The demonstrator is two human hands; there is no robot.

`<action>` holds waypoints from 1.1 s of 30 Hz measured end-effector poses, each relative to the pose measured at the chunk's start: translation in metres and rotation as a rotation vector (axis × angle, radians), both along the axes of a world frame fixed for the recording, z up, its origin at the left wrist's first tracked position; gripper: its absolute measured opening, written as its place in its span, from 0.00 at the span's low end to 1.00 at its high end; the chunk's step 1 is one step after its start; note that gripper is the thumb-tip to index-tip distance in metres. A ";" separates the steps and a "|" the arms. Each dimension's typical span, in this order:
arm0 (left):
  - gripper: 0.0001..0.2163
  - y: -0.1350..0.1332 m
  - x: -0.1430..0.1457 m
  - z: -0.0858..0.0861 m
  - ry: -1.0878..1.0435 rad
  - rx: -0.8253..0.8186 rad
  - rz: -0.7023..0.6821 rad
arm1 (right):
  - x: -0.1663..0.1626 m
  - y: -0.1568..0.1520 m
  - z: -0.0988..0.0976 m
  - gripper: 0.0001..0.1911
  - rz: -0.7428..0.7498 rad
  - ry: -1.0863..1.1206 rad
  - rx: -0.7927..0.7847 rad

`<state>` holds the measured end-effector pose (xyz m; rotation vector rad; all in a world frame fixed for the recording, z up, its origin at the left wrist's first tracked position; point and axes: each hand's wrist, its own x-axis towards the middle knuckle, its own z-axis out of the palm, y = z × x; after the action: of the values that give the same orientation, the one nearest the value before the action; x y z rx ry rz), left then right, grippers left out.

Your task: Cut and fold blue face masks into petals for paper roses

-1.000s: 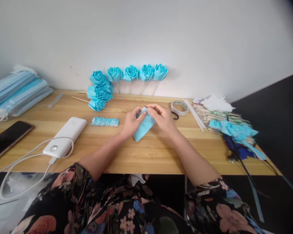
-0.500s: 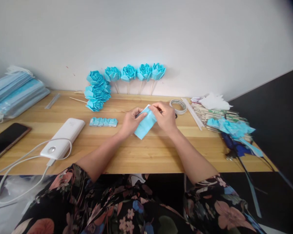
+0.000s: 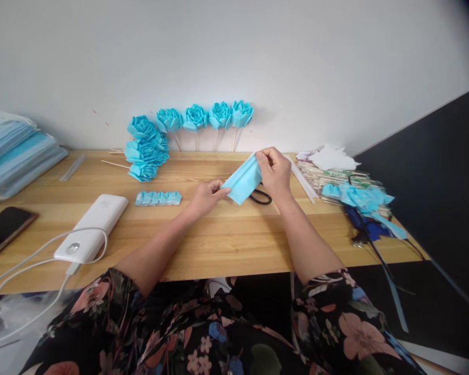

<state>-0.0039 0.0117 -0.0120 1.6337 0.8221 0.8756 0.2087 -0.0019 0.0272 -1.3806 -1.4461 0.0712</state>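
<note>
At the left end of the wooden tabletop (image 3: 219, 252), a pile of pleated, soft blue masks (image 3: 21, 156) fills the far corner, with a flat, glossy phone (image 3: 8, 233) nearer the left edge. A smooth white power bank (image 3: 97, 224), its corners rounded, lies toward the near edge, a pale cable plugged in. Beyond it, a pleated blue strip (image 3: 158, 198) sits crosswise; closer to the far edge lie ruffled blue flowers (image 3: 145, 148) on thin wooden sticks, and four more (image 3: 196, 117) stand along that edge. Over the middle of the tabletop, the left hand (image 3: 208, 200) pinches the lower left corner of a thin, lightly creased blue sheet (image 3: 242, 179); the right hand (image 3: 275, 171) pinches its upper right end. Below it shows a black loop (image 3: 261, 197). Toward the right edge, crumpled blue scraps (image 3: 365, 199) lie over a layered stack.
</note>
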 end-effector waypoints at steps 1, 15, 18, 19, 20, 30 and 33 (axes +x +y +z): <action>0.18 -0.001 0.000 0.001 0.006 0.004 -0.015 | 0.001 0.000 0.000 0.14 0.000 -0.009 0.000; 0.20 -0.002 -0.007 0.009 0.029 -0.049 -0.293 | 0.007 0.001 0.002 0.13 0.193 0.102 -0.072; 0.17 0.002 -0.011 0.010 0.047 -0.082 -0.348 | 0.001 -0.003 0.005 0.12 0.233 0.036 -0.076; 0.18 0.003 -0.012 0.012 0.040 -0.077 -0.339 | -0.002 -0.005 0.006 0.12 0.245 0.003 -0.071; 0.19 0.004 -0.013 0.015 0.023 -0.059 -0.309 | -0.006 -0.007 0.008 0.12 0.261 -0.033 -0.061; 0.12 -0.006 -0.010 0.032 0.032 0.146 -0.080 | -0.042 -0.020 0.003 0.13 0.405 -0.433 0.154; 0.13 -0.009 -0.006 0.029 -0.008 0.123 -0.053 | -0.045 -0.022 -0.001 0.14 0.419 -0.449 0.125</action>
<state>-0.0100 0.0030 0.0167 1.7504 0.7283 0.9095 0.1642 -0.0237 0.0264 -1.0098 -2.0647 -0.0651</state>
